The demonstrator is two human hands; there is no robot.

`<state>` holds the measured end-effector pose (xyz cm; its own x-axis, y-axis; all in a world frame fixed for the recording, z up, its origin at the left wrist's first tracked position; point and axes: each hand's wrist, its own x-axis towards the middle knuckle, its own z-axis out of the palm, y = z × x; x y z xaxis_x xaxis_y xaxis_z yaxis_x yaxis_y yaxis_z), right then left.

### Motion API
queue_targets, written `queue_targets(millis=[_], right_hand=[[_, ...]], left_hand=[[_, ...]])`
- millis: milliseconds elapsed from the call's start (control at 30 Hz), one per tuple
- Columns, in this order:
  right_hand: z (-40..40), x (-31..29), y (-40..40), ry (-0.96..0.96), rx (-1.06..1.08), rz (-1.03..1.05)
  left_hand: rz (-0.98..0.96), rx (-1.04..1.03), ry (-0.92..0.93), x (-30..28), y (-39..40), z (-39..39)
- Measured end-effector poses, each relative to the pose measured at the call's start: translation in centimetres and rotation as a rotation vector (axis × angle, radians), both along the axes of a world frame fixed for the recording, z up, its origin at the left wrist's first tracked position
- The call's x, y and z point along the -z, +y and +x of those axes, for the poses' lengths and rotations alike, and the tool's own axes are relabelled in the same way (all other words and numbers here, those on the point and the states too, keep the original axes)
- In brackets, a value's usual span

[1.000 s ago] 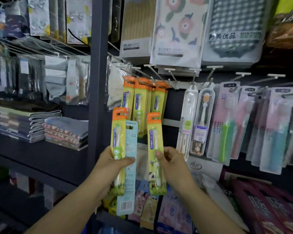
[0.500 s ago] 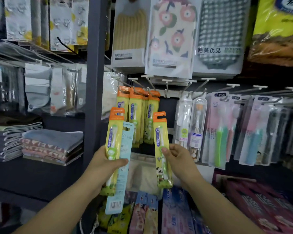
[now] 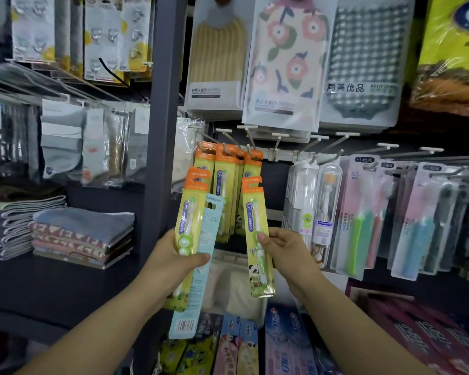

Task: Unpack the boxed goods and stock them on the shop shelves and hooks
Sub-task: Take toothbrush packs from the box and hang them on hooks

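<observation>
Folded towels (image 3: 81, 234) on the shelf at left. Left hand (image 3: 171, 263) grips a yellow toothbrush pack (image 3: 188, 228) and a blue carded pack (image 3: 198, 280). Right hand (image 3: 284, 255) pinches another yellow pack (image 3: 255, 234) just below the hung packs (image 3: 225, 171) on their hook.

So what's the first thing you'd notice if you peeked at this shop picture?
Most likely the two hands in the middle, each holding up bright yellow-and-orange toothbrush packs: the left hand grips one yellow pack with a pale blue pack behind it, and the right hand pinches another yellow pack. Just behind them, matching yellow packs hang on hooks. Up top, a flowery towel pack stands out.
</observation>
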<state>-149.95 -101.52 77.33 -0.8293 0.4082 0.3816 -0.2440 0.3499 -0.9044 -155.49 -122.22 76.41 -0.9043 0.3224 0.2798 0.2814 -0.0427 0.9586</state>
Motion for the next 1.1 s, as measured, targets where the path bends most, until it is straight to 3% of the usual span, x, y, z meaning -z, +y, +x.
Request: queue_targets(millis=[233, 600, 933, 1100], right_hand=[[0.4, 0.5, 0.4, 0.099, 0.093, -0.069], [0.2, 1.3, 0.0, 0.055, 0.061, -0.059], [-2.3, -2.4, -0.8, 0.074, 0.184, 0.183], [-3.4, -4.5, -0.6, 0.114, 0.214, 0.207]], left_hand=[[-0.002, -0.018, -0.009, 0.5, -0.9, 0.0], [-0.018, -0.007, -0.021, 0.6, -1.2, 0.2], [-0.021, 0.004, -0.023, 0.6, -1.4, 0.1], [-0.022, 0.014, -0.008, 0.7, -1.5, 0.1]])
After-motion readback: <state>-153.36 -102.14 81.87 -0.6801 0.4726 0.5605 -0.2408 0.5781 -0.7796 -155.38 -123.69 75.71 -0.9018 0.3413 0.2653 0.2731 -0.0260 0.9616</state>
